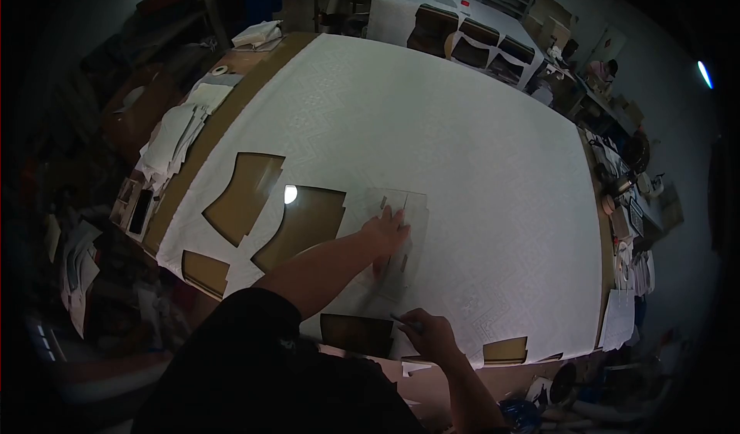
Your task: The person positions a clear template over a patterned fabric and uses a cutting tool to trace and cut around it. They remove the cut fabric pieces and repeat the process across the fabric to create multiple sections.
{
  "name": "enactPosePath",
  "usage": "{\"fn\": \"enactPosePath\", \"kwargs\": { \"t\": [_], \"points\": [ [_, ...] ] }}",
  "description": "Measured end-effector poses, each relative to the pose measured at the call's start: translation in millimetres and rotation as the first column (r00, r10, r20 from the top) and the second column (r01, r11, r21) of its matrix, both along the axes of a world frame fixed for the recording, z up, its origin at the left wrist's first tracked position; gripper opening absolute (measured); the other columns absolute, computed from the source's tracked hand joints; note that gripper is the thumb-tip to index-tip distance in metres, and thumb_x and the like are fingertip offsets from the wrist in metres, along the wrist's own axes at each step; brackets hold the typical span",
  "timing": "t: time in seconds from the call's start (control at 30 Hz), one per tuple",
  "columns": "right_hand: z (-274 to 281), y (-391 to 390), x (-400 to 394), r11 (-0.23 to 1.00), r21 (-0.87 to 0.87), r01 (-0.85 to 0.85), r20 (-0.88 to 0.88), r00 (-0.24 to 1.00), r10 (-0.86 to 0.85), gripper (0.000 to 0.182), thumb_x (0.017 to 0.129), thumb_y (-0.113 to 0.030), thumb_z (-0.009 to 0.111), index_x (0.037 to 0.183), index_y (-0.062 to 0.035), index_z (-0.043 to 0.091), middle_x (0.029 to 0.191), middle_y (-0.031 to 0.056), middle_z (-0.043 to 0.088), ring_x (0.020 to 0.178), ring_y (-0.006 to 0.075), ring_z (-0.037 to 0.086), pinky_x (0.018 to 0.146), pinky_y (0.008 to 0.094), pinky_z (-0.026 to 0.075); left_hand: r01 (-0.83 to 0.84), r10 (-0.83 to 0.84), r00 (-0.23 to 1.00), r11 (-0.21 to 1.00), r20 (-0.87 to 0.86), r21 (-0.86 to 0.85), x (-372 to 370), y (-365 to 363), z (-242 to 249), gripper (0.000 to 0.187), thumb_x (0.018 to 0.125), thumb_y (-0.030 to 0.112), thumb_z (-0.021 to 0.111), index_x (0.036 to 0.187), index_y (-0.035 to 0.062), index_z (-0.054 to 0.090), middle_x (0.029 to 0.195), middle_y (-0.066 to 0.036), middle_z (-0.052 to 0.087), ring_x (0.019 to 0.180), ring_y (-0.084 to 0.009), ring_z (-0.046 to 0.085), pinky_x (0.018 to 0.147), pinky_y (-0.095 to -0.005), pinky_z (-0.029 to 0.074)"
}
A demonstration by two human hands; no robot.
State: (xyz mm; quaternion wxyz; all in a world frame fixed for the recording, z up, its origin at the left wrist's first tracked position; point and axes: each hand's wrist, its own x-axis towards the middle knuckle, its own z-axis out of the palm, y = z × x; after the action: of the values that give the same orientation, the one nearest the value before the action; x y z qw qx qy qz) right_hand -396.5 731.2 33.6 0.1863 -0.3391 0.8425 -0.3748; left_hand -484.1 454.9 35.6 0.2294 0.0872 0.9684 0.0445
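Note:
White patterned fabric (493, 156) covers the large table, with several shaped openings cut in it that show a brown surface (312, 222). A clear template (414, 237) lies on the fabric near the middle. My left hand (387, 232) rests on that template with its fingers spread, pressing on its upper left part. Close to the front edge, my right hand (430, 334) is closed around a thin tool (401, 322), whose tip points left, just below the template. A dark opening (356, 334) in the fabric lies left of this hand.
Stacks of paper pieces (173, 137) and a tape roll (220, 70) lie along the left edge. Tools and papers (620, 187) line the right side. Another covered table (416, 2) and a seated person (601, 72) are at the back.

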Motion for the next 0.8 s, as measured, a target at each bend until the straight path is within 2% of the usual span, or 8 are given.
{"fn": "enactPosePath", "kwargs": {
  "t": [0.03, 0.13, 0.27, 0.37, 0.43, 0.47, 0.53, 0.8],
  "points": [
    [4, -2, -2, 0.998, 0.050, -0.030, 0.018, 0.999, 0.030, 0.023, 0.093, -0.024, 0.080, 0.110, -0.0101, 0.072, 0.093, 0.0128, 0.078, 0.083, 0.0356, 0.076, 0.071, 0.0423, 0.059, -0.016, 0.017, 0.999, 1.000, -0.040, 0.022, -1, 0, -6, 0.080, 0.093, 0.030, 0.075, 0.161, 0.0139, 0.036, 0.173, -0.025, 0.015, 0.157, -0.0514, 0.019, 0.118, -0.0594, 0.041],
    [18, -6, -7, 0.991, 0.104, -0.084, 0.035, 0.996, 0.080, 0.024, 0.093, -0.024, 0.081, 0.110, -0.0092, 0.073, 0.095, 0.0133, 0.078, 0.086, 0.0346, 0.076, 0.073, 0.0407, 0.059, -0.002, 0.003, 0.998, 1.000, -0.058, 0.008, -1, -2, -14, 0.058, 0.104, 0.025, 0.053, 0.160, 0.0136, 0.040, 0.173, -0.024, 0.017, 0.157, -0.0516, 0.021, 0.116, -0.0594, 0.043],
    [17, 1, -13, 0.998, 0.038, -0.052, 0.010, 0.999, 0.052, 0.023, 0.092, -0.020, 0.081, 0.111, -0.0087, 0.073, 0.095, 0.0140, 0.078, 0.084, 0.0338, 0.077, 0.073, 0.0397, 0.059, -0.008, 0.009, 0.998, 1.000, -0.062, 0.021, -3, -2, -18, 0.059, 0.104, 0.026, 0.055, 0.160, 0.0135, 0.040, 0.173, -0.024, 0.017, 0.157, -0.0523, 0.021, 0.115, -0.0591, 0.043],
    [16, 10, -16, 1.000, -0.002, 0.021, 0.026, 0.999, -0.021, 0.022, 0.092, -0.016, 0.081, 0.111, -0.0083, 0.074, 0.093, 0.0141, 0.078, 0.080, 0.0305, 0.076, 0.072, 0.0368, 0.059, -0.010, 0.012, 0.999, 0.999, -0.044, 0.032, -1, -1, -7, 0.076, 0.093, 0.027, 0.073, 0.160, 0.0126, 0.039, 0.173, -0.025, 0.017, 0.156, -0.0531, 0.021, 0.116, -0.0593, 0.043],
    [14, 16, -17, 1.000, -0.016, 0.026, 0.040, 0.999, -0.025, 0.021, 0.093, -0.015, 0.082, 0.111, -0.0080, 0.074, 0.092, 0.0141, 0.078, 0.078, 0.0277, 0.076, 0.071, 0.0356, 0.058, 0.034, -0.034, 0.999, 0.999, 0.003, -0.021, 0, 0, 2, 0.116, 0.067, 0.033, 0.098, 0.161, 0.0111, 0.035, 0.172, -0.027, 0.015, 0.156, -0.0537, 0.019, 0.118, -0.0591, 0.041],
    [13, 18, -17, 0.999, -0.028, 0.030, 0.052, 0.998, -0.029, 0.021, 0.093, -0.015, 0.082, 0.111, -0.0076, 0.074, 0.090, 0.0140, 0.077, 0.077, 0.0248, 0.076, 0.070, 0.0344, 0.057, 0.036, -0.036, 0.999, 0.999, 0.004, -0.022, -1, 0, 2, 0.116, 0.067, 0.033, 0.098, 0.161, 0.0111, 0.035, 0.172, -0.027, 0.015, 0.156, -0.0537, 0.019, 0.118, -0.0591, 0.041],
    [12, 21, -16, 0.998, -0.050, 0.036, 0.065, 0.997, -0.033, 0.021, 0.093, -0.014, 0.082, 0.111, -0.0074, 0.074, 0.089, 0.0136, 0.077, 0.075, 0.0227, 0.075, 0.069, 0.0335, 0.057, 0.022, -0.022, 1.000, 1.000, 0.012, 0.013, 0, 0, 2, 0.149, 0.040, 0.037, 0.108, 0.163, 0.0093, 0.029, 0.172, -0.028, 0.013, 0.157, -0.0542, 0.018, 0.119, -0.0587, 0.040],
    [16, 23, -15, 0.998, -0.054, 0.032, 0.092, 0.995, -0.027, 0.020, 0.092, -0.015, 0.081, 0.108, -0.0078, 0.074, 0.079, 0.0154, 0.074, 0.068, 0.0281, 0.073, 0.062, 0.0359, 0.054, 0.036, -0.036, 0.999, 0.999, 0.039, -0.019, 1, 1, 9, 0.145, 0.045, 0.038, 0.106, 0.162, 0.0065, 0.026, 0.172, -0.028, 0.011, 0.157, -0.0517, 0.019, 0.122, -0.0556, 0.038]
  ]
}}
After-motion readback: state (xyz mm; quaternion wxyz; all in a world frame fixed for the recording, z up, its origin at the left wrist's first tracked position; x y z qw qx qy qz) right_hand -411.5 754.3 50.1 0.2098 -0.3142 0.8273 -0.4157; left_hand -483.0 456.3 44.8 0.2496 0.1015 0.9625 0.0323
